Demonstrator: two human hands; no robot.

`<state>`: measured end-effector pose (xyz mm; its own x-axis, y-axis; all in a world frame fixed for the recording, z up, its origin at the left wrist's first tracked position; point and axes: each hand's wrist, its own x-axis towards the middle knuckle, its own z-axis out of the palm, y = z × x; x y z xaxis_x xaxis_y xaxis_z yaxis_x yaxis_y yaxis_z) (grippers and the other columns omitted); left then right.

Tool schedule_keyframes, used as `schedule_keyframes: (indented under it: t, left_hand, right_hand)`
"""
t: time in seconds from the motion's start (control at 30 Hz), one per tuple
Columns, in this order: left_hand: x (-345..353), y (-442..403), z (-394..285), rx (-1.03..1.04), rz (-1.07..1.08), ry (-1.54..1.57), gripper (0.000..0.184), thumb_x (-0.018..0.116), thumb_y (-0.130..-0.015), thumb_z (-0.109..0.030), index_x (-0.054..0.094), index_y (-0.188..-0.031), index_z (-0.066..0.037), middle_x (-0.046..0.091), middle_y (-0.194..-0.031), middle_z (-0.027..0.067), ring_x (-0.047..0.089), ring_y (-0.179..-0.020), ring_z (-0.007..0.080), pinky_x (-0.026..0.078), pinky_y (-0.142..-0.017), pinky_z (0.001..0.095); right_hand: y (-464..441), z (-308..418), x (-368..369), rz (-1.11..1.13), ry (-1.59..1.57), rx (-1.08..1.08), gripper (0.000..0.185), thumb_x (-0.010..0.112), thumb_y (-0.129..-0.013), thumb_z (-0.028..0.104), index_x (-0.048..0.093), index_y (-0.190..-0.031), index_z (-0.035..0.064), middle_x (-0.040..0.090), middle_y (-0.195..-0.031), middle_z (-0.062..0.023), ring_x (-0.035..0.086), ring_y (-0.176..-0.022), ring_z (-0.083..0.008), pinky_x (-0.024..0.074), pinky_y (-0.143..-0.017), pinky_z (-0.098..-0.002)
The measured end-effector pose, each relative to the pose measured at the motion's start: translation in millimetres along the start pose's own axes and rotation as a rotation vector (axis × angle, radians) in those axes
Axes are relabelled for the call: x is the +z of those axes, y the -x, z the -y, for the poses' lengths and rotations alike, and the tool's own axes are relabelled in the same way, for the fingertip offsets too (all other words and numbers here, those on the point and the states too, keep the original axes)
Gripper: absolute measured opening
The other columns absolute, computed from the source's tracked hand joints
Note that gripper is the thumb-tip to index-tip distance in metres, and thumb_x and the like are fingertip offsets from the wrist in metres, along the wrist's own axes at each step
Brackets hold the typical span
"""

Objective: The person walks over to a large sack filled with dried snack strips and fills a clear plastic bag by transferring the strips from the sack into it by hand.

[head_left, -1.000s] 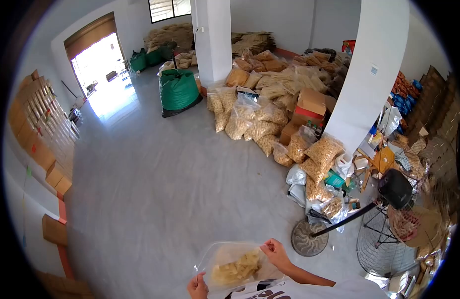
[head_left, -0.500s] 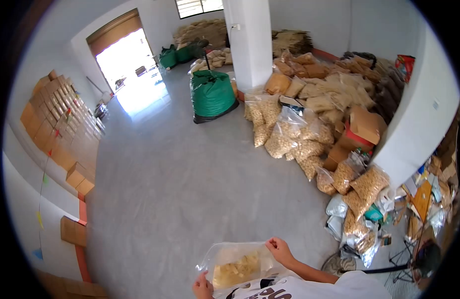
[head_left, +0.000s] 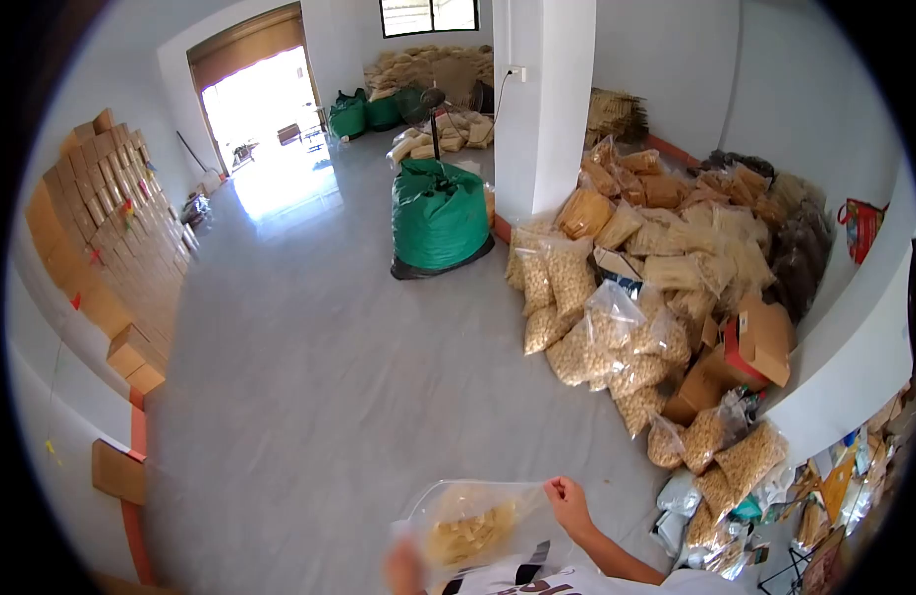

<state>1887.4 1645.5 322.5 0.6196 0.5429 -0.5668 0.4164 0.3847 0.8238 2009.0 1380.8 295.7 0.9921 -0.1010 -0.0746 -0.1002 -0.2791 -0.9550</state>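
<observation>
Low in the head view, in front of my body, is a clear plastic bag (head_left: 525, 516) with yellowish-tan pieces (head_left: 475, 535) lying in it. What the pieces are I cannot make out. My right hand (head_left: 569, 504) pinches the bag's upper right corner between thumb and fingers. At the bag's left edge is my left hand (head_left: 405, 565), smeared by motion, so its grip does not show. The bag's top edge stretches across between the two hands.
Filled clear bags (head_left: 631, 372) pile up on the right, beside an opened cardboard box (head_left: 760, 342) and a pillar (head_left: 545, 109). A green sack (head_left: 440, 223) stands on the grey floor ahead. Stacked cartons (head_left: 101, 218) line the left wall; a bright doorway (head_left: 265, 109) lies beyond.
My left hand has become blurred at the bag's left side, while my right hand still pinches the right corner and sits slightly further right. The view has shifted, with the pillar and sack now lower.
</observation>
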Motion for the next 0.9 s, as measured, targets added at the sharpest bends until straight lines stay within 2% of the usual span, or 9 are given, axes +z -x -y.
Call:
schedule_keyframes:
  t: [0.23, 0.37, 0.43, 0.47, 0.57, 0.7, 0.8, 0.87, 0.9]
  left_hand:
    - [38.2, -151.6, -7.1, -0.010, 0.179, -0.275, 0.019, 0.049, -0.085, -0.018, 0.061, -0.094, -0.007, 0.056, -0.070, 0.0046, 0.052, -0.066, 0.0143, 0.041, -0.058, 0.0331]
    - [102.3, -174.1, -99.9, 0.055, 0.281, -0.356, 0.020, 0.050, -0.085, -0.016, 0.061, -0.098, -0.006, 0.059, -0.080, 0.0056, 0.052, -0.071, 0.0155, 0.041, -0.064, 0.0347]
    - [136.0, -188.7, -129.2, -0.036, 0.191, -0.070, 0.026, 0.054, -0.088, -0.021, 0.061, -0.101, 0.000, 0.029, -0.047, -0.0063, 0.024, -0.038, 0.0041, 0.015, -0.037, 0.0225]
    - [137.7, -204.1, -131.2, -0.043, 0.184, -0.082, 0.026, 0.054, -0.088, -0.021, 0.061, -0.101, 0.000, 0.029, -0.047, -0.0063, 0.024, -0.038, 0.0041, 0.015, -0.037, 0.0225]
    - [142.8, -265.2, -128.1, 0.222, 0.238, -0.414, 0.025, 0.047, -0.082, -0.008, 0.060, -0.104, -0.007, 0.060, -0.084, 0.0067, 0.053, -0.072, 0.0193, 0.042, -0.065, 0.0361]
    - [166.6, -298.1, -188.3, 0.153, 0.166, -0.428, 0.029, 0.043, -0.083, -0.007, 0.058, -0.108, -0.007, 0.054, -0.073, 0.0028, 0.047, -0.062, 0.0135, 0.038, -0.055, 0.0318]
    - [198.8, -317.2, -237.5, 0.033, 0.166, 0.072, 0.030, 0.041, -0.084, -0.007, 0.058, -0.109, -0.007, 0.050, -0.070, 0.0003, 0.041, -0.058, 0.0090, 0.034, -0.051, 0.0281]
    - [219.9, -339.2, -256.9, 0.185, 0.061, 0.037, 0.028, 0.052, -0.089, -0.028, 0.061, -0.102, -0.004, 0.026, -0.046, -0.0061, 0.024, -0.038, 0.0054, 0.017, -0.039, 0.0238]
    - [228.8, -353.3, -266.8, 0.183, 0.058, 0.040, 0.028, 0.052, -0.089, -0.028, 0.061, -0.102, -0.004, 0.026, -0.046, -0.0061, 0.024, -0.038, 0.0054, 0.017, -0.039, 0.0238]
  right_hand:
    - [-90.9, 20.6, 30.2, -0.098, -0.070, 0.204, 0.015, 0.055, -0.085, 0.013, 0.056, -0.078, 0.0004, 0.051, -0.060, 0.0016, 0.041, -0.053, -0.0030, 0.0322, -0.046, -0.0206]
    - [-159.3, 20.0, 53.8, -0.138, -0.145, 0.193, 0.014, 0.055, -0.086, 0.013, 0.056, -0.078, 0.0016, 0.051, -0.061, 0.0035, 0.039, -0.052, -0.0021, 0.0309, -0.046, -0.0195]
    - [-199.0, 20.4, 68.1, -0.143, -0.149, 0.184, 0.014, 0.055, -0.086, 0.013, 0.056, -0.078, 0.0023, 0.050, -0.060, 0.0052, 0.039, -0.052, -0.0017, 0.0297, -0.046, -0.0192]
    - [-220.6, 24.2, 74.4, -0.103, -0.108, 0.166, 0.014, 0.055, -0.086, 0.013, 0.057, -0.079, 0.0017, 0.049, -0.060, 0.0053, 0.039, -0.052, -0.0019, 0.0300, -0.046, -0.0195]
    - [-295.2, 18.1, 100.4, -0.039, -0.098, 0.089, 0.014, 0.056, -0.085, 0.013, 0.057, -0.080, 0.0003, 0.050, -0.060, 0.0028, 0.040, -0.052, -0.0038, 0.0321, -0.046, -0.0212]
    - [-378.9, 54.1, 132.1, 0.032, -0.011, 0.023, 0.015, 0.056, -0.085, 0.015, 0.057, -0.081, -0.0001, 0.050, -0.057, -0.0011, 0.040, -0.051, -0.0059, 0.0334, -0.046, -0.0235]
    - [-442.1, 84.7, 150.6, 0.042, -0.013, -0.030, 0.016, 0.056, -0.085, 0.015, 0.056, -0.080, -0.0003, 0.048, -0.056, -0.0016, 0.039, -0.050, -0.0066, 0.0326, -0.045, -0.0243]
    - [-480.2, 94.9, 163.9, 0.058, -0.020, -0.053, 0.016, 0.056, -0.085, 0.015, 0.056, -0.080, -0.0003, 0.047, -0.055, -0.0014, 0.039, -0.050, -0.0068, 0.0324, -0.045, -0.0245]
    - [-499.9, 99.4, 170.5, 0.063, -0.026, -0.076, 0.017, 0.056, -0.085, 0.015, 0.056, -0.080, -0.0004, 0.046, -0.055, -0.0012, 0.039, -0.050, -0.0071, 0.0322, -0.045, -0.0248]
